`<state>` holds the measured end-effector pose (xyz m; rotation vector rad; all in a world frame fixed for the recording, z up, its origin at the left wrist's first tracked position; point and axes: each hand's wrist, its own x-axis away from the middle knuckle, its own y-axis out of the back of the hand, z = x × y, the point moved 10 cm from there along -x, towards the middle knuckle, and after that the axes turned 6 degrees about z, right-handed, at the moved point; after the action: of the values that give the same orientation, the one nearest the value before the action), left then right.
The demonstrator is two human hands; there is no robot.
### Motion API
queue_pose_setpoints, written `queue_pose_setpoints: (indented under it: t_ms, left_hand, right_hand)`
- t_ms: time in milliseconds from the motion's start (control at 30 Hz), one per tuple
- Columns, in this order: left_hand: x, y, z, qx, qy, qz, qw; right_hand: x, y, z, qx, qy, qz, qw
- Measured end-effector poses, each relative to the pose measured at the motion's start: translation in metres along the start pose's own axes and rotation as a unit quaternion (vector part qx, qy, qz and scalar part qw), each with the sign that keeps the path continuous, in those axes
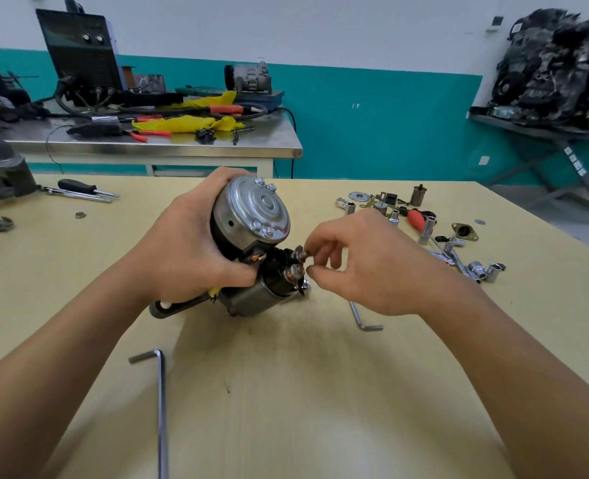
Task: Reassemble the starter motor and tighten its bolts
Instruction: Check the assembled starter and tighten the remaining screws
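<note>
Starter motor (pixel 251 216) rests in grip of left hand (pixel 189 250) (fingers wrapped round); right hand (pixel 372 267) pinches terminal stud (pixel 300 254).

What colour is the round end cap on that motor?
Silver metal; the end cap shows best in the head view.

Starter motor (pixel 251 216): silver end cap, black body, grey cyl. below.
Terminal stud (pixel 300 254): copper-toned.
Table (pixel 286 392): pale yellow wood grain, dark smudges at ctr.
Wall (pixel 372 81): white over teal band.
Bench (pixel 148 146): steel grey.
Machine on bench (pixel 79 53): black.
Rags (pixel 182 123): bright yellow.
Pliers (pixel 151 133): orange grips.
Screwdriver (pixel 75 185): black handle.
Hex key (pixel 162 402): silver.
</note>
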<state>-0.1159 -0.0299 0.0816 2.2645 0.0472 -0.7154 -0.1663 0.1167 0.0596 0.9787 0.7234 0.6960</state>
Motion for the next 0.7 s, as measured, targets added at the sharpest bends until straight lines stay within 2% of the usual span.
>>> queue_pose_setpoints:
  t_ms: [100, 233, 333, 433, 567, 700]
  left_hand:
    - [0.000, 0.000, 0.001, -0.001, -0.001, 0.000, 1.000]
    - [0.000, 0.000, 0.002, -0.008, 0.000, 0.002, 1.000]
    - [0.000, 0.000, 0.000, -0.009, -0.002, -0.002, 1.000]
    - [0.000, 0.000, 0.001, -0.010, 0.003, -0.005, 1.000]
    - [0.000, 0.001, 0.004, -0.007, 0.008, -0.004, 1.000]
    - [-0.001, 0.000, 0.004, -0.009, 0.007, -0.002, 1.000]
  right_hand:
    - [0.001, 0.001, -0.005, -0.014, -0.011, -0.011, 1.000]
    - [0.002, 0.005, 0.006, -0.031, 0.018, -0.018, 0.999]
    - [0.000, -0.001, 0.003, 0.015, -0.004, 0.008, 1.000]
    - [0.002, 0.002, -0.003, 0.051, -0.028, -0.003, 0.998]
    - [0.003, 0.008, 0.015, 0.003, 0.044, -0.027, 0.999]
    - [-0.001, 0.003, 0.018, 0.018, 0.049, -0.009, 0.999]
